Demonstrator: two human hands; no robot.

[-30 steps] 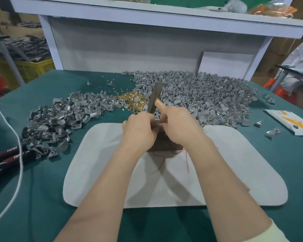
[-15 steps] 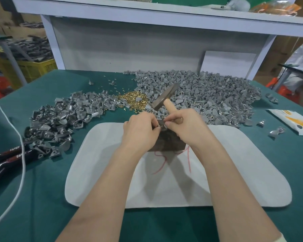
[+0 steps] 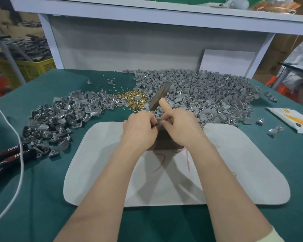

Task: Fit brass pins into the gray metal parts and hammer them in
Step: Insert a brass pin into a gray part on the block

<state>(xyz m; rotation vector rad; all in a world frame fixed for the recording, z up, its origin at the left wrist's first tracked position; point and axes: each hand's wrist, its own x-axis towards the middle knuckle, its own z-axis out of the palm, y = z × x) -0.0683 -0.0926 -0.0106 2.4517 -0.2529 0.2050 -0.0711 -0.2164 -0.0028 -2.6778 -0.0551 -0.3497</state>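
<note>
— Can you see what the hands are doing from where you stand?

— Only partly. The left hand (image 3: 138, 126) and the right hand (image 3: 180, 124) meet, fingers curled tight, over a dark block (image 3: 166, 143) on the pale mat (image 3: 103, 168). Something small and gray is pinched between them, but their fingers hide it; I can't say if a pin sits in it.

— And the hammer?

— The hammer (image 3: 160, 97) is in the right hand, with the index finger laid along it. Its dark head tilts up and away over the far pile; most of the handle is buried in the palm.

— Where are the parts?

— The gray metal parts (image 3: 208, 95) lie heaped across the far right of the green bench (image 3: 33, 198), a second heap (image 3: 59, 117) to the left, and the brass pins (image 3: 132, 100) form a small gold mound between the two. A few strays lie beyond.

— Anything else around?

— Red scribbles (image 3: 160, 163) on the mat, half under the block. A white cord (image 3: 18, 172) and black-handled pliers (image 3: 5, 156) at the left edge, cut off. A white packet (image 3: 292, 119) at the right. Behind, a white shelf (image 3: 147, 13) on legs, and a yellow crate (image 3: 33, 69) off left.
</note>
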